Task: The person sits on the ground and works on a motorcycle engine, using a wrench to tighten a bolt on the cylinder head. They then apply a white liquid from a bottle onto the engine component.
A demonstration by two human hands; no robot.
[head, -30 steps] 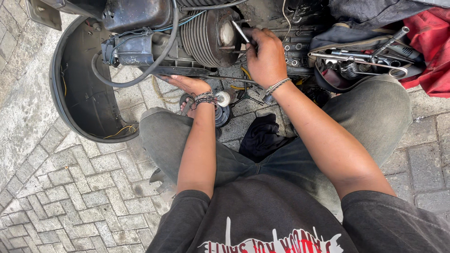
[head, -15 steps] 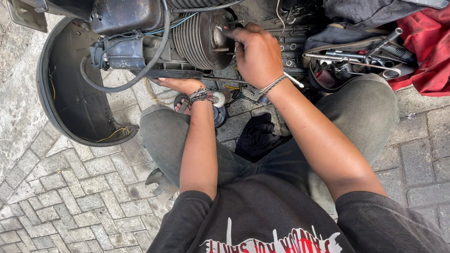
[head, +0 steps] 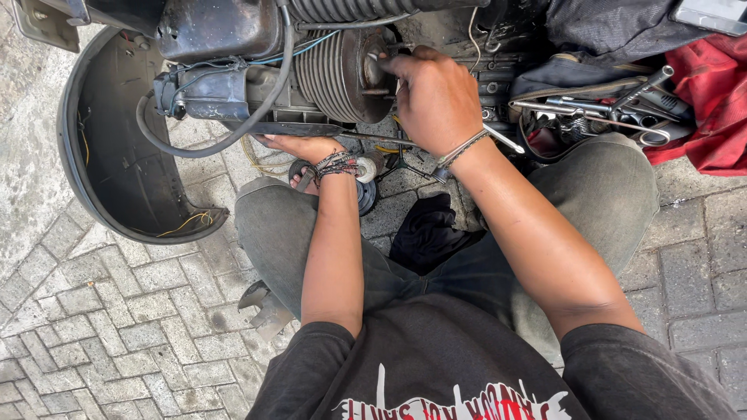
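A dark, greasy scooter engine (head: 334,70) with a ribbed cylinder lies in front of me on brick paving. My right hand (head: 436,97) rests against the round end of the cylinder, fingers curled at its centre. It grips a slim metal tool (head: 504,141) whose end sticks out beside my wrist. Palm up, my left hand (head: 299,146) reaches under the engine below a dark metal bar (head: 311,129). Its fingertips are hidden there, so I cannot tell whether it holds anything. Both wrists wear bracelets.
A black curved side cover (head: 117,187) lies to the left. An open tool bag (head: 599,113) with several wrenches sits at the right, beside a red cloth (head: 712,93). A black rag (head: 428,233) lies between my knees, and a small round part (head: 367,167) near my left wrist.
My right hand has moved left and settled onto the end of the cylinder, with the tool now mostly covered by the hand. My left hand stays under the engine.
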